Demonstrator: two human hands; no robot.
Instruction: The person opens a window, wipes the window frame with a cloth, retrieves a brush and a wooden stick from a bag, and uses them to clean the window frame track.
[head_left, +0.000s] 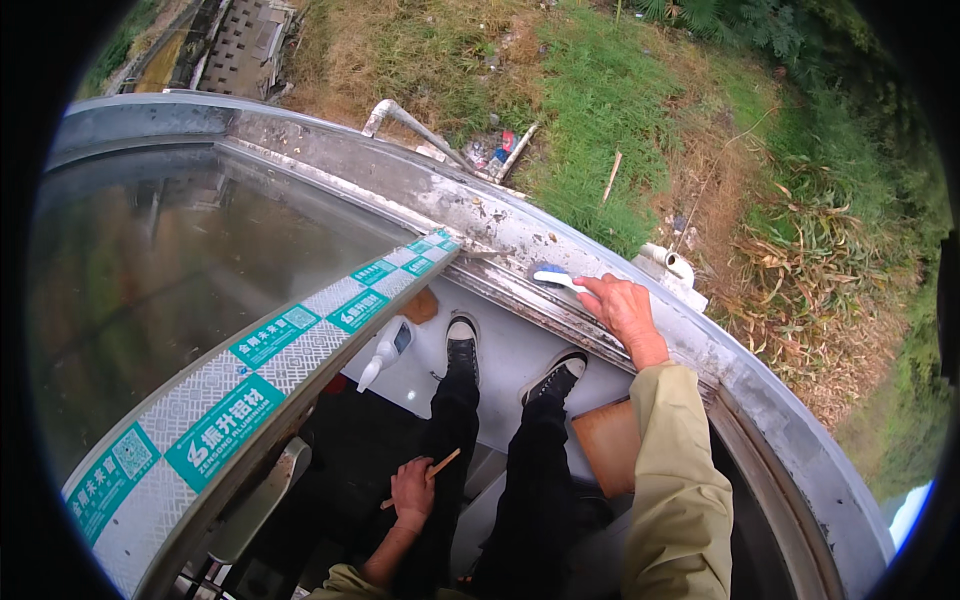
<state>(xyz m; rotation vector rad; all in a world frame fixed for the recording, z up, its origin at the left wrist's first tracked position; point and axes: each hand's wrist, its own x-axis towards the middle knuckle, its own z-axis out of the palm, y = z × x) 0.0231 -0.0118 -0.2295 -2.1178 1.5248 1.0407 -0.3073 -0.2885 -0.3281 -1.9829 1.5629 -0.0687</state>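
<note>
My right hand (622, 309) grips the white handle of a scrub brush (556, 278). Its blue bristles rest on the stained outer window ledge (487, 214), just beyond the window track (544, 306). Down by my left thigh, my left hand (414, 486) is closed around a thin wooden stick (444, 463), which pokes out on both sides of the fist. To the left stands the sliding window sash (322, 315), its frame covered with green and white protective film. Grime and flaking paint mark the ledge and the track.
My shoes stand on a white inner sill (495, 356). A white spray bottle (388, 349) and a brown sponge-like lump (421, 306) sit beside the sash. A brown board (606, 444) lies at right. Beyond the ledge, the ground drops to grass (600, 127) and white pipes (420, 127).
</note>
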